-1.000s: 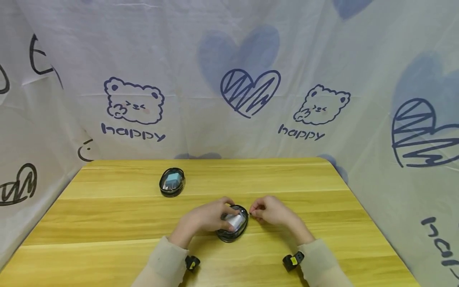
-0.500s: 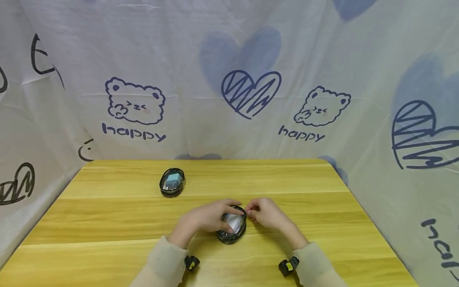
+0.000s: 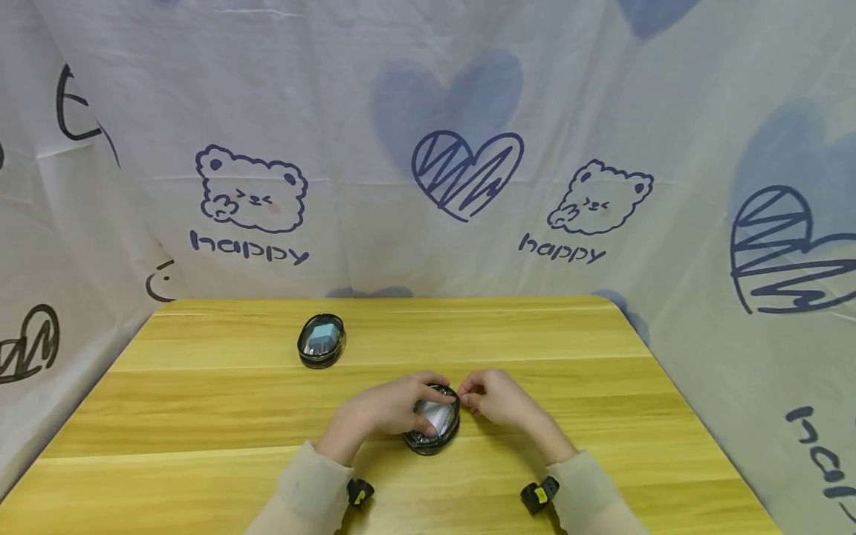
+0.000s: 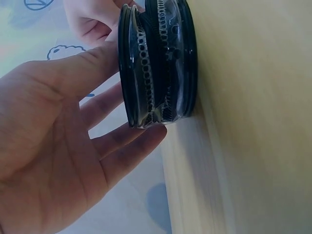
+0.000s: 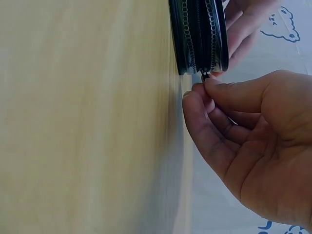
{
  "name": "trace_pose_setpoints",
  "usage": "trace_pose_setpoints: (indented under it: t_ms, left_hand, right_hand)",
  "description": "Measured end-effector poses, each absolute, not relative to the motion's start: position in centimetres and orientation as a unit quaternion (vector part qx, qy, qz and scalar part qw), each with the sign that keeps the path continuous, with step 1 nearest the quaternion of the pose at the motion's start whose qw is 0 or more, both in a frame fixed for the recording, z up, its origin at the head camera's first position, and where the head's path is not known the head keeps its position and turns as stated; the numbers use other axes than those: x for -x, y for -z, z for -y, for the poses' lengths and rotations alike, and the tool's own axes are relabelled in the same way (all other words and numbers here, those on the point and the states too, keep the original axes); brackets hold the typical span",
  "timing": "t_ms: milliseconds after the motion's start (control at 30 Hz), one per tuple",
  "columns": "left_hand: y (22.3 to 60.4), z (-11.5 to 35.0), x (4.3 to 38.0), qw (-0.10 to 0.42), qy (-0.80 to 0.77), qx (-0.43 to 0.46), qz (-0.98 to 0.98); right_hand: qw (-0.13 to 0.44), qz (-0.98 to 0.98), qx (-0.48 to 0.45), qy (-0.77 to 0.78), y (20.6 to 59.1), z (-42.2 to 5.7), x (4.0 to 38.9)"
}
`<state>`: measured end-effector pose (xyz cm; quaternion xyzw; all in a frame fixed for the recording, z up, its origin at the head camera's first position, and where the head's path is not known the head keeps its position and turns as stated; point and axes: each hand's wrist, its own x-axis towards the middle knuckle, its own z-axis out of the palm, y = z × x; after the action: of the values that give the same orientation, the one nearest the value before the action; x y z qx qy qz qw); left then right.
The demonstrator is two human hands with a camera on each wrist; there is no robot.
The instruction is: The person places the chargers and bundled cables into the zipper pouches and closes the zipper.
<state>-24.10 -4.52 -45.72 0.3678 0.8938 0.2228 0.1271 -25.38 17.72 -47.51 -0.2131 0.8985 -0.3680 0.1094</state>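
Observation:
A small oval zip case [image 3: 438, 417], clear with black piping, sits on the table with something whitish inside. My left hand [image 3: 391, 405] holds it from above, thumb and fingers spread over its top and sides. In the left wrist view, black zipper tape [image 4: 155, 53] runs round the side between silvery stitched edges. At the case's right end, my right hand [image 3: 498, 397] pinches the small dark zipper pull [image 5: 205, 76] between thumb and forefinger. Its other fingers are curled, as the right wrist view shows. The left fingers partly cover the whitish contents.
A second oval clear case [image 3: 321, 342] with black edging stands farther back on the left, a light-blue block inside it. The wooden table [image 3: 200, 401] ends at a printed cloth backdrop [image 3: 361, 148], with more cloth on both sides.
Since a second ago my right hand has shifted slightly left, closer to the case. The left fingers have moved a little over its top. Over the last half second hardly anything differs.

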Motion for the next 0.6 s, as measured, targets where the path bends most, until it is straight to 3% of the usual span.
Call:
trace_pose_setpoints:
  t_ms: [600]
  left_hand:
    - [45.5,4.3,24.0,0.133,-0.219,-0.352,-0.900]
  right_hand:
    - [0.172,-0.877,0.243,0.378,47.0,-18.9,25.6]
